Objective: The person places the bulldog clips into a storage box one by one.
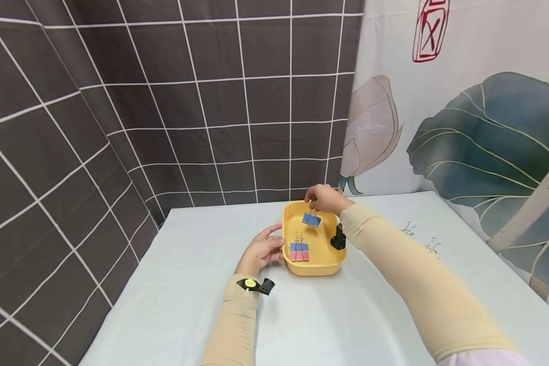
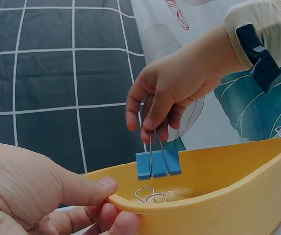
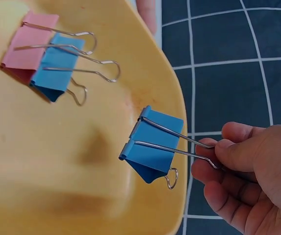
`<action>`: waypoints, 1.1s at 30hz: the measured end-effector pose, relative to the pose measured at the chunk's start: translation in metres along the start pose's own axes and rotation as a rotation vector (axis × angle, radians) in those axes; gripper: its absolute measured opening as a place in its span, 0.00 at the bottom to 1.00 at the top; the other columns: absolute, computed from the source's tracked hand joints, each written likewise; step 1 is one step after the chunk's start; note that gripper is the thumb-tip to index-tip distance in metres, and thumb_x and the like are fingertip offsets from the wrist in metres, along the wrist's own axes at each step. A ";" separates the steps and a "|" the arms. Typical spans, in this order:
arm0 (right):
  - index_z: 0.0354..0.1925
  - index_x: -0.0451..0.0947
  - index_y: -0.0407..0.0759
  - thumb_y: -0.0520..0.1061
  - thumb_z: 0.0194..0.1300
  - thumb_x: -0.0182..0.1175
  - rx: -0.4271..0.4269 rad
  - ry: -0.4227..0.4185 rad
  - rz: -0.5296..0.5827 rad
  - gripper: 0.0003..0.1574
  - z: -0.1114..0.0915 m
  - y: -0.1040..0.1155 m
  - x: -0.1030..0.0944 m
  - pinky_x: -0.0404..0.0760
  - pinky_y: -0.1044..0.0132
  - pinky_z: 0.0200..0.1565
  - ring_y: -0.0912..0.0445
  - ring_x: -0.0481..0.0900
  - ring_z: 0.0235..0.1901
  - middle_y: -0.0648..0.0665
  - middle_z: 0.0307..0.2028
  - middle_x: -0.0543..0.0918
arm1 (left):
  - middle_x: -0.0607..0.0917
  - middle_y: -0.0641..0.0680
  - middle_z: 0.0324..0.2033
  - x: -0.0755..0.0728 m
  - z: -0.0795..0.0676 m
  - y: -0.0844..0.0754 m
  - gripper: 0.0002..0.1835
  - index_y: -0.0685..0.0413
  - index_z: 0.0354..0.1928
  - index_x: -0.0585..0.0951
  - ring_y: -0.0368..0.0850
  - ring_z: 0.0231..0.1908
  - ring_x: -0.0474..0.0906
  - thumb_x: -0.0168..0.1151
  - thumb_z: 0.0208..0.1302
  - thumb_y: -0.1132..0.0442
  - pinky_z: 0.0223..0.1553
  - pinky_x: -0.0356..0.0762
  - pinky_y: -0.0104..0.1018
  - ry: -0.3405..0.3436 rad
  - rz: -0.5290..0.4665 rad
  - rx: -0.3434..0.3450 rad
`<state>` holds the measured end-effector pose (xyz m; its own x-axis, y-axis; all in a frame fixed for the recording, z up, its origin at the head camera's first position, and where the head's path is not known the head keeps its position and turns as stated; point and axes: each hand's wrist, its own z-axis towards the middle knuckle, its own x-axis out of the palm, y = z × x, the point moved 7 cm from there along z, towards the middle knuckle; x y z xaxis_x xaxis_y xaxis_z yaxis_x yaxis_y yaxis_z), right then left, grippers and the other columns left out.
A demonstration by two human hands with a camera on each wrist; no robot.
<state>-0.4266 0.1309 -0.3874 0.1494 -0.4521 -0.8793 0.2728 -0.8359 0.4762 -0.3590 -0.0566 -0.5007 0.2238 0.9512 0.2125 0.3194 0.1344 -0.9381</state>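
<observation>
My right hand pinches a blue binder clip by one of its wire handles. The clip hangs over the far part of a yellow plastic bin, its body level with the rim in the left wrist view. Inside the bin, a pink binder clip and another blue binder clip lie side by side against each other. My left hand grips the bin's left rim, thumb at the top edge and fingers along the outer wall.
Two loose wire-handled clips lie on the white tabletop to the right of the bin. A dark gridded cloth hangs behind and to the left, and a flower-printed cloth hangs at the right.
</observation>
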 end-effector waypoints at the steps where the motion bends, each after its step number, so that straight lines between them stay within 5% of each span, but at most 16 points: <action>1: 0.49 0.82 0.34 0.32 0.69 0.61 -0.004 0.009 0.003 0.10 0.001 0.000 0.003 0.85 0.61 0.42 0.53 0.81 0.34 0.43 0.37 0.85 | 0.81 0.62 0.48 0.000 0.000 0.000 0.32 0.49 0.74 0.67 0.43 0.32 0.80 0.59 0.70 0.73 0.24 0.84 0.30 0.000 0.000 0.000; 6: 0.49 0.81 0.33 0.31 0.68 0.62 -0.028 0.042 0.017 0.11 0.004 0.003 0.016 0.80 0.51 0.57 0.53 0.80 0.35 0.43 0.36 0.84 | 0.81 0.60 0.46 0.000 0.000 0.000 0.32 0.48 0.74 0.68 0.43 0.32 0.79 0.59 0.70 0.73 0.24 0.83 0.30 -0.005 0.003 -0.001; 14: 0.48 0.81 0.33 0.31 0.68 0.62 -0.044 0.071 0.021 0.11 0.005 0.008 0.031 0.82 0.67 0.37 0.54 0.79 0.32 0.43 0.35 0.83 | 0.82 0.60 0.45 -0.001 0.001 0.001 0.31 0.47 0.73 0.69 0.43 0.33 0.79 0.59 0.71 0.72 0.23 0.83 0.30 -0.009 0.011 -0.001; 33: 0.47 0.81 0.36 0.31 0.67 0.63 -0.082 0.182 0.021 0.10 0.002 0.018 0.052 0.85 0.67 0.40 0.54 0.80 0.34 0.42 0.38 0.83 | 0.81 0.57 0.41 -0.001 0.001 0.001 0.31 0.48 0.73 0.70 0.42 0.31 0.79 0.59 0.70 0.73 0.23 0.83 0.29 -0.005 0.009 0.012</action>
<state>-0.4163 0.0920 -0.4247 0.3235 -0.3990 -0.8580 0.3434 -0.7954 0.4994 -0.3596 -0.0568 -0.5019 0.2221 0.9537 0.2030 0.3068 0.1293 -0.9430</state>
